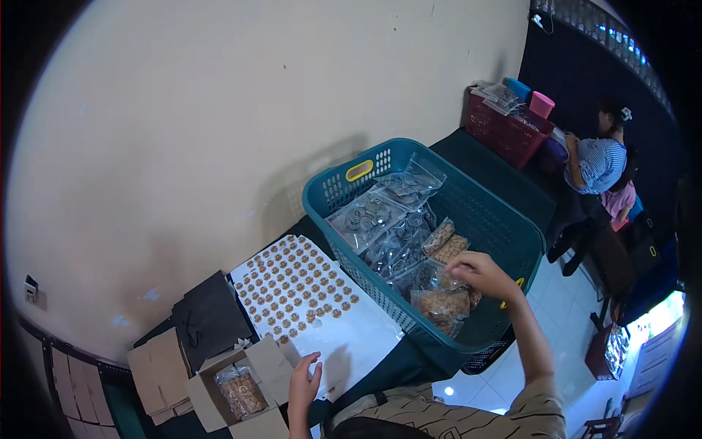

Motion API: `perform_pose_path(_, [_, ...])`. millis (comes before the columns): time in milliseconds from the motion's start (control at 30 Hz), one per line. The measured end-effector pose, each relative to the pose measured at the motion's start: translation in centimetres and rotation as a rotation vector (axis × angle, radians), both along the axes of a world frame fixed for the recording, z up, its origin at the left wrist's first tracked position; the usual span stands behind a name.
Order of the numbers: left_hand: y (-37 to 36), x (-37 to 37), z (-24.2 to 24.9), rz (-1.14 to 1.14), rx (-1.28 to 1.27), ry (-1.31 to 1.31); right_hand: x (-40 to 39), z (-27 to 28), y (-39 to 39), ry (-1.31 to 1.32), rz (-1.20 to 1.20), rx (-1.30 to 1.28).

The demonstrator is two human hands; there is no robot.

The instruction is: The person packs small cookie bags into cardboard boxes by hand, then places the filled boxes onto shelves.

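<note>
My right hand (472,269) is over the green basket (512,219), just above the clear bags of tan pieces (442,304); its fingers are curled together, and anything between them is too small to see. In the same basket are clear bags of metal rings (365,216). My left hand (304,384) has its fingers apart and holds nothing, near the bottom edge of a white sheet (344,344). Rows of small round brown pieces (292,282) cover the sheet's upper part. Left of that hand, an open cardboard box (208,402) holds bagged tan pieces (241,391).
Black folded material (216,314) and flat cardboard (159,369) lie at the left. A dark red basket (504,132) with bags and pink and blue containers stands farther back. Beside it are a person in a striped top (599,164) and another in pink (621,197).
</note>
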State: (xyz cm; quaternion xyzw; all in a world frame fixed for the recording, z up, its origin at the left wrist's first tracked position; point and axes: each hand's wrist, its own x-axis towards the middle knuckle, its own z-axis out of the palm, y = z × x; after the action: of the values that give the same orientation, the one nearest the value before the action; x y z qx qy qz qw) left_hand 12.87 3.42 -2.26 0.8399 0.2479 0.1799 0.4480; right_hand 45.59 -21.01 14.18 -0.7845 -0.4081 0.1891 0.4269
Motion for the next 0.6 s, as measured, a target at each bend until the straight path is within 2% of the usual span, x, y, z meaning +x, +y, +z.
perform_pose_path(33, [-0.3, 0.1, -0.3, 0.008, 0.011, 0.001, 1.9, -1.4, 0.0, -0.022, 0.113, -0.162])
perform_pose_path(67, [-0.7, 0.3, -0.2, 0.01, 0.02, 0.007, 3.8, -3.1, 0.3, -0.017, 0.115, -0.152])
perform_pose_path(133, [-1.3, 0.5, 0.2, 0.065, 0.024, 0.066, 7.3, -7.0, 1.5, 0.143, 0.345, -0.48])
perform_pose_path(167, [-1.5, 0.5, -0.2, 0.079, 0.039, 0.08, 8.5, -8.7, 2.1, 0.15, 0.351, -0.468])
perform_pose_path(233, [-2.3, 0.7, 0.1, 0.114, 0.054, 0.094, 10.5, -11.8, 3.5, 0.056, 0.529, -0.72])
perform_pose_path(267, [-2.9, 0.8, 0.3, 0.148, 0.054, 0.1, 11.4, -14.6, 4.2, 0.062, 0.536, -0.715])
perform_pose_path(300, [-3.6, 1.0, 0.7, 0.194, 0.018, 0.123, 11.8, -17.8, 4.8, -0.014, 0.616, -0.902])
perform_pose_path(367, [-4.3, 0.7, -0.1, 0.2, 0.022, 0.108, 10.4, -19.9, 4.7, -0.114, 0.683, -1.176])
perform_pose_path(400, [-4.6, 0.5, -0.4, 0.2, 0.029, 0.084, 9.6, -21.2, 4.4, -0.118, 0.697, -1.177])
perform_pose_path(467, [-5.3, 0.2, -0.3, 0.236, 0.026, 0.112, 8.6, -23.7, 4.2, -0.252, 0.781, -1.351])
perform_pose_path(500, [-5.6, 0.0, -0.3, 0.255, 0.024, 0.139, 8.2, -23.2, 4.2, -0.258, 0.797, -1.352])
perform_pose_path(567, [-6.1, -0.1, -0.2, 0.282, 0.014, 0.153, 6.9, -21.1, 3.5, -0.52, 0.795, -1.184])
perform_pose_path(600, [-6.3, -0.2, -0.2, 0.298, 0.007, 0.16, 7.1, -21.7, 3.4, -0.524, 0.805, -1.186])
